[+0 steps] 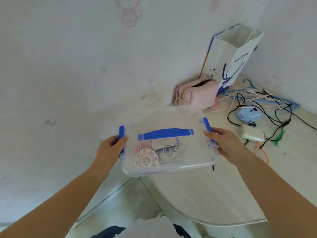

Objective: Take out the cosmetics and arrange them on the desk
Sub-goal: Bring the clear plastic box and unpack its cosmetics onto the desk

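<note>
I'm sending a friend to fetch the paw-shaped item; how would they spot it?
Find the clear box with blue latches, held at the desk edge. Look through its lid, near the front left corner: the pink cat-paw item, the only paw-shaped thing inside.

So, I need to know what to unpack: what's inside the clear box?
Through the lid of the clear box, held by both hands, a pink paw-shaped item, a white card or packet and something dark and shiny show. Anything beneath them is hidden.

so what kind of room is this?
Probably a home bedroom or a child's room, at a desk in a corner. The wallpaper has pink cartoon animals, a pink purse and a paper bag sit on the desk, beside tangled cables.
</note>
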Motion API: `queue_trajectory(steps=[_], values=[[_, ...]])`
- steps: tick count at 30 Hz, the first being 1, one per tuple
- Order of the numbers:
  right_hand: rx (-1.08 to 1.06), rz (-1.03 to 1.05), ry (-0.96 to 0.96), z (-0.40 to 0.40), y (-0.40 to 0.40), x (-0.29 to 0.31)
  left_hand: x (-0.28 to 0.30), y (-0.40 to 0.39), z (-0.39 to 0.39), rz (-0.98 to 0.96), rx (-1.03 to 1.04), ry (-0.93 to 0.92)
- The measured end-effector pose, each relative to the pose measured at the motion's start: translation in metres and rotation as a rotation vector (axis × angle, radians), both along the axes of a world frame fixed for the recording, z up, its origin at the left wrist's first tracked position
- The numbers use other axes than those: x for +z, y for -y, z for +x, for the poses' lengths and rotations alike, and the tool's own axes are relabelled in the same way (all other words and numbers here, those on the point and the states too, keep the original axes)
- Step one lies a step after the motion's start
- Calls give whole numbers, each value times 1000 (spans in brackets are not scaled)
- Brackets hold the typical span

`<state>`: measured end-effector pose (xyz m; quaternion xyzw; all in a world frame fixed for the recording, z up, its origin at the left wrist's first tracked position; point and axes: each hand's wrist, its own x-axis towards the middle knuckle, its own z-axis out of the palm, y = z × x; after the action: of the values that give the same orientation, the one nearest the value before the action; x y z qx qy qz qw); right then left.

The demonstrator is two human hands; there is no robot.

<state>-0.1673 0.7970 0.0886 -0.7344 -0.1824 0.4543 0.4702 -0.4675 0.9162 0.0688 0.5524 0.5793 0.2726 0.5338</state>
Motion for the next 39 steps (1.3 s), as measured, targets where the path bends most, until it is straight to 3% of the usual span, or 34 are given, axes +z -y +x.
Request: queue_trajectory(steps=[7,13,22,32,39], values=[[-224,46,-6,-89,68,13,-6,1,-49,60,-188,65],[-434,72,27,-203,130,13,-1,6,-114,71,-423,147],[-641,14,6,-377,219,15,4,36,-208,43,-687,129],[-756,-10,77,-527,310,9,-1,108,-315,33,-826,188],[-888,46,26,-686,405,1,6,195,-433,74,-942,190]])
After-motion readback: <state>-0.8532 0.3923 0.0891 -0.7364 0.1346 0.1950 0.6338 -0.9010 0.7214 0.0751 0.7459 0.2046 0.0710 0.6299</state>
